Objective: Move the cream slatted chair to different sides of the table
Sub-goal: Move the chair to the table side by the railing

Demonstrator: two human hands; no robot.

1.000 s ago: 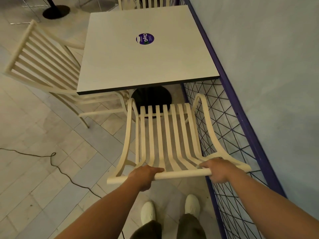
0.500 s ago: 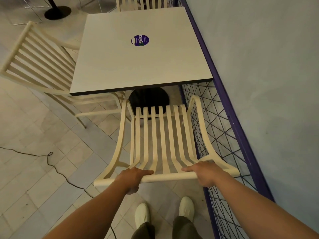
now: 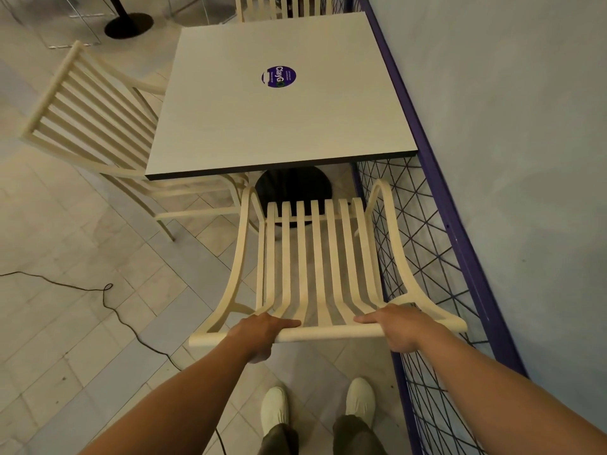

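A cream slatted chair [image 3: 317, 264] stands in front of me at the near side of the square white table [image 3: 249, 126], its seat facing the table edge. My left hand [image 3: 259, 333] grips the left part of the chair's top back rail. My right hand [image 3: 399, 328] grips the right part of the same rail. The chair's front edge sits just short of the table's black round base [image 3: 292, 183].
A second cream slatted chair [image 3: 88, 116] stands at the table's left side, a third [image 3: 285, 6] at the far side. A purple-framed wire fence [image 3: 423, 257] and a wall run along the right. A black cable [image 3: 108, 300] lies on the tiled floor at left.
The chair has slid back toward me and slightly away from the table, with both hands still on its top rail. My view has shifted a little.
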